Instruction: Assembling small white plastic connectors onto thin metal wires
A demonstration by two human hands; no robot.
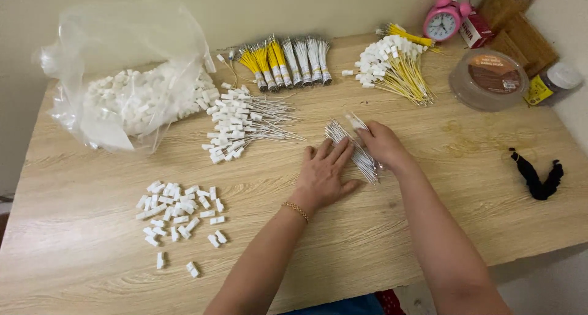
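**Two hands on a fan of thin white wires at the middle of the table**

The left hand (323,171) lies flat, palm down, fingers spread, its fingertips resting on a bundle of thin white wires (358,153) that lies slantwise on the wooden table (429,186). A gold bracelet (296,211) sits on that wrist. The right hand (381,145) rests on the far side of the same bundle; its grip is narrow, thumb and fingers pinched around a few wires near their upper end.

Near the left hand, further left, lies a heap of white wires with white plastic caps (236,126). Beyond it stands a clear plastic bag (131,76) full of white caps. Loose white caps (180,216) are scattered on the near left part of the table, well apart from the hands.

At the far edge lies a row of banded wire bundles (288,61), some yellow, some white. To their right is a heap of yellow wires with white caps (395,64). Behind that stands a pink alarm clock (442,22), with a round lidded plastic tub (489,79) nearby. A black hair tie (538,175) lies on the right.
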